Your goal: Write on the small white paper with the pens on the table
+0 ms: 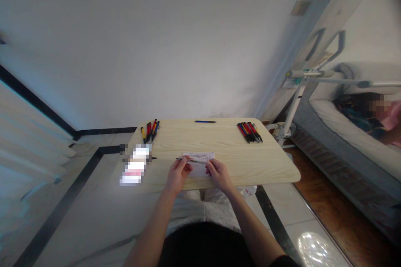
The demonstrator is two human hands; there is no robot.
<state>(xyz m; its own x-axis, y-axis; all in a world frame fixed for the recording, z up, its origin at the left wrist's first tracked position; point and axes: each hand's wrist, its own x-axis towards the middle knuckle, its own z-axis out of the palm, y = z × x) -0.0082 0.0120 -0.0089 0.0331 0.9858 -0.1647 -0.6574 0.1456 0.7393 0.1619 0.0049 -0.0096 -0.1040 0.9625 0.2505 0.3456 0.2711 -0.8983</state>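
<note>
A sheet of printed paper [198, 170] lies near the front edge of the table, between my hands. Across it runs a slim, pale pen [197, 161], whose thin dark end sticks out left of my fingers. My left hand [178, 174] is closed, with thumb and fingers pinching the pen's left part. At the other end my right hand [219, 174] is closed too, fingertips pinching the pen over the paper. Whether the right fingertips also grip the paper is hard to make out.
Several pens [151, 130] lie at the table's back left, and a bundle of pens [249, 132] at the right. One blue pen [205, 122] lies by the back edge. A blurred-out bright object [135, 167] is at the left edge. A wall stands behind the table [269, 162].
</note>
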